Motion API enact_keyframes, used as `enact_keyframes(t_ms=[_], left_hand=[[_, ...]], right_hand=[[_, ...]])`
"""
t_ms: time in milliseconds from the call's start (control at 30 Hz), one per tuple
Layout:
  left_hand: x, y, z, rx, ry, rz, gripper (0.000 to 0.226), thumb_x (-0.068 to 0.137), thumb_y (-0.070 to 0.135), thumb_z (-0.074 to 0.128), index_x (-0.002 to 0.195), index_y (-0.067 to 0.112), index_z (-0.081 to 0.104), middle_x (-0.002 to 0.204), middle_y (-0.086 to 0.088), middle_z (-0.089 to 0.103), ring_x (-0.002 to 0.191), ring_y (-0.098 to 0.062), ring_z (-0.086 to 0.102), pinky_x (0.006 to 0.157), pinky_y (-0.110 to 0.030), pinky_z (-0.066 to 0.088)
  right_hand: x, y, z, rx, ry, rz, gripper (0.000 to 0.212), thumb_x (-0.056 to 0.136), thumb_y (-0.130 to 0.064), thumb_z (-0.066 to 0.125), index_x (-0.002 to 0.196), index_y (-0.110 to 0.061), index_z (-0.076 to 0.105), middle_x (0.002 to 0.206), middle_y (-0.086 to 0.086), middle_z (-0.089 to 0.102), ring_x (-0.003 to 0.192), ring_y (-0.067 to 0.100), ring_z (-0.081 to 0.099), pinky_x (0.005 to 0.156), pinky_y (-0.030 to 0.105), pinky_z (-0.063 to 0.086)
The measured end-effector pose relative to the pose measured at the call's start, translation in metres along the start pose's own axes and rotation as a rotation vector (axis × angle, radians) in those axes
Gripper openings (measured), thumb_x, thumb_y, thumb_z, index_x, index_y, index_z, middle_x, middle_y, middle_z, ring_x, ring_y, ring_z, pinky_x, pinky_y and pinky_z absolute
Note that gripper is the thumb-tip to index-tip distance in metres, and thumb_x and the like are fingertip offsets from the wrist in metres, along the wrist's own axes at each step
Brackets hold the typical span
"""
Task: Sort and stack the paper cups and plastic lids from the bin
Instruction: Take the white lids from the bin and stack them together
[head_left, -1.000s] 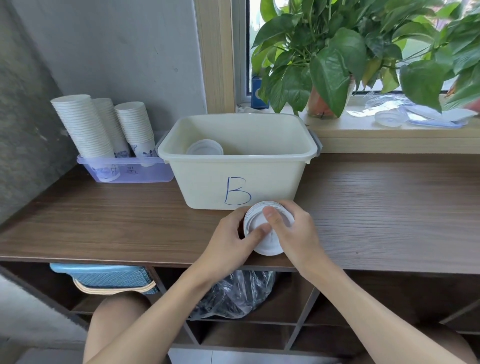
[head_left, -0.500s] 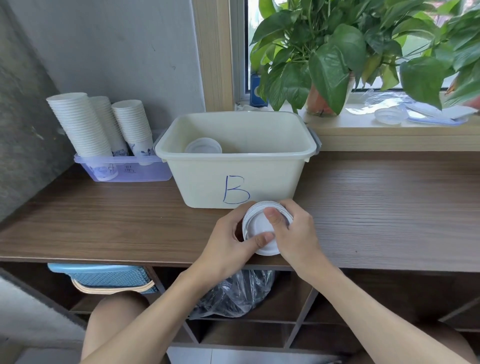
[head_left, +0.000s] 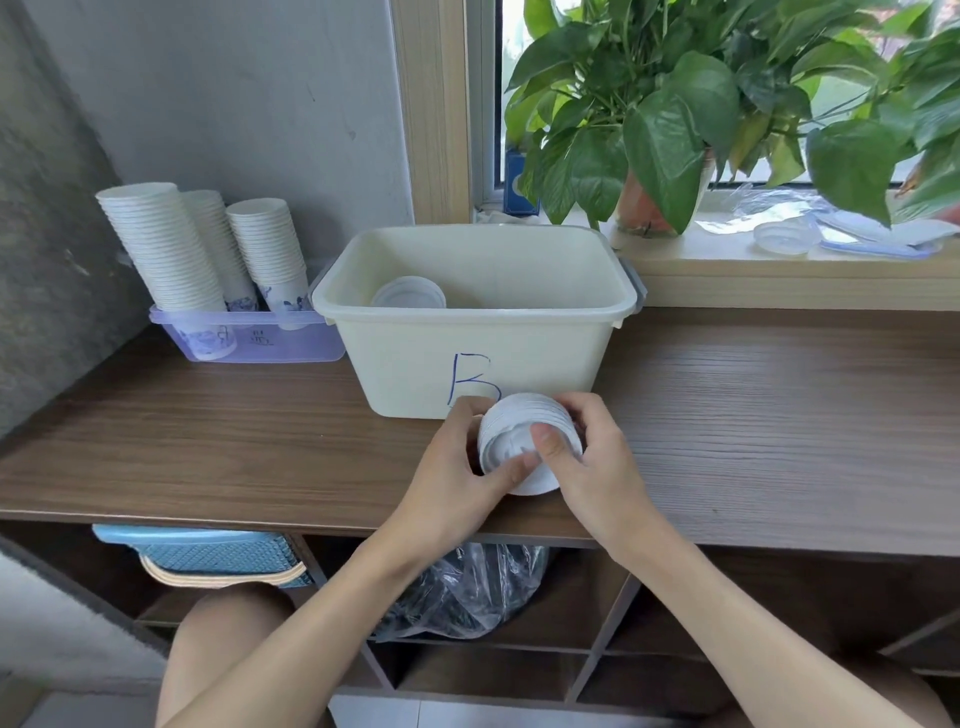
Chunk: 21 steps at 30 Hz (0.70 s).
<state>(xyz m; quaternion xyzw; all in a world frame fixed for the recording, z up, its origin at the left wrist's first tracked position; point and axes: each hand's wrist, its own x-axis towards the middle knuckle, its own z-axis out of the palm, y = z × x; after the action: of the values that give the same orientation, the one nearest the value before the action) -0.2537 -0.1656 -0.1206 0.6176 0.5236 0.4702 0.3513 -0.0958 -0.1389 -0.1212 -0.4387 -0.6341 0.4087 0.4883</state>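
A stack of white plastic lids (head_left: 511, 441) is held over the wooden counter, just in front of the cream bin (head_left: 519, 358) marked "B". My left hand (head_left: 457, 478) grips the stack from the left, thumb on its face. My right hand (head_left: 592, 467) grips it from the right, thumb pressed on top. Inside the bin, at its left, lie more white lids (head_left: 409, 293). Three tall stacks of white paper cups (head_left: 208, 249) stand in a clear purple tray (head_left: 291, 345) at the far left.
The wooden counter (head_left: 779, 426) stretches right of the bin. A potted green plant (head_left: 660, 130) and clear plastic items (head_left: 784, 236) sit on the windowsill behind. Below the counter are shelves with a blue cushion (head_left: 208, 556) and a plastic bag (head_left: 467, 592).
Both hands and the lid stack have stayed almost in place; my thumbs shifted slightly on the top lid. The view has tilted a little.
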Motion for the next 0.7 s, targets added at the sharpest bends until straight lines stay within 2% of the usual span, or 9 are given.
enact_keyframes(t_ms=[133,233,300,367,467,567,700], left_hand=[[-0.0006,-0.001,-0.0014,0.013,-0.044,0.069,0.048,0.088,0.023,0.076,0.129,0.035,0.054,0.122,0.022,0.067,0.119,0.003,0.058,0.099,-0.012,0.042],[-0.0025,-0.0037,0.0009,0.061,-0.033,0.082,0.053,0.089,0.018,0.075,0.136,0.028,0.054,0.13,0.021,0.062,0.124,0.008,0.053,0.102,-0.009,0.037],[-0.0042,-0.0039,0.0029,0.062,-0.012,0.094,0.049,0.088,0.013,0.075,0.13,0.031,0.056,0.124,0.023,0.064,0.119,0.008,0.056,0.099,-0.008,0.039],[-0.0045,-0.0047,0.0034,0.065,-0.01,0.105,0.048,0.089,0.011,0.074,0.128,0.032,0.057,0.122,0.023,0.065,0.118,0.006,0.057,0.098,-0.009,0.04],[-0.0046,-0.0046,0.0043,0.047,-0.028,0.11,0.045,0.089,0.008,0.073,0.124,0.033,0.059,0.118,0.021,0.068,0.117,0.001,0.06,0.097,-0.011,0.042],[-0.004,-0.0023,0.0049,0.04,-0.052,0.106,0.039,0.09,0.009,0.071,0.122,0.029,0.062,0.115,0.018,0.069,0.114,-0.003,0.062,0.096,-0.014,0.043],[-0.0013,0.0013,0.0043,0.039,-0.064,0.068,0.045,0.089,0.018,0.074,0.129,0.03,0.057,0.118,0.02,0.068,0.114,0.003,0.06,0.094,-0.012,0.044]], right_hand=[[-0.0015,-0.0052,0.002,-0.025,-0.062,-0.043,0.047,0.085,-0.035,0.066,0.13,-0.031,0.05,0.121,-0.024,0.056,0.115,-0.01,0.049,0.093,0.005,0.036],[-0.0027,-0.0065,0.0053,-0.023,-0.048,-0.075,0.041,0.085,-0.032,0.07,0.124,-0.031,0.057,0.118,-0.029,0.058,0.114,-0.014,0.05,0.091,0.003,0.034],[-0.004,-0.0054,0.0066,-0.02,-0.03,-0.078,0.038,0.082,-0.037,0.067,0.118,-0.024,0.063,0.113,-0.018,0.065,0.109,-0.006,0.056,0.09,0.008,0.039],[-0.0051,-0.0046,0.0073,-0.012,-0.019,-0.075,0.031,0.084,-0.033,0.068,0.113,-0.02,0.065,0.107,-0.012,0.068,0.103,0.0,0.06,0.087,0.01,0.042],[-0.0059,-0.0045,0.0082,-0.01,-0.006,-0.066,0.019,0.086,-0.024,0.07,0.104,-0.027,0.065,0.1,-0.013,0.069,0.096,-0.001,0.062,0.082,0.008,0.042],[-0.0073,-0.0061,0.0097,-0.007,0.024,-0.082,0.02,0.085,-0.017,0.071,0.093,-0.034,0.062,0.09,-0.014,0.069,0.087,-0.002,0.062,0.077,0.007,0.043],[-0.0053,-0.0068,0.007,0.058,0.106,-0.072,0.012,0.088,-0.02,0.067,0.098,-0.026,0.063,0.09,-0.011,0.068,0.086,0.001,0.062,0.076,0.012,0.046]])
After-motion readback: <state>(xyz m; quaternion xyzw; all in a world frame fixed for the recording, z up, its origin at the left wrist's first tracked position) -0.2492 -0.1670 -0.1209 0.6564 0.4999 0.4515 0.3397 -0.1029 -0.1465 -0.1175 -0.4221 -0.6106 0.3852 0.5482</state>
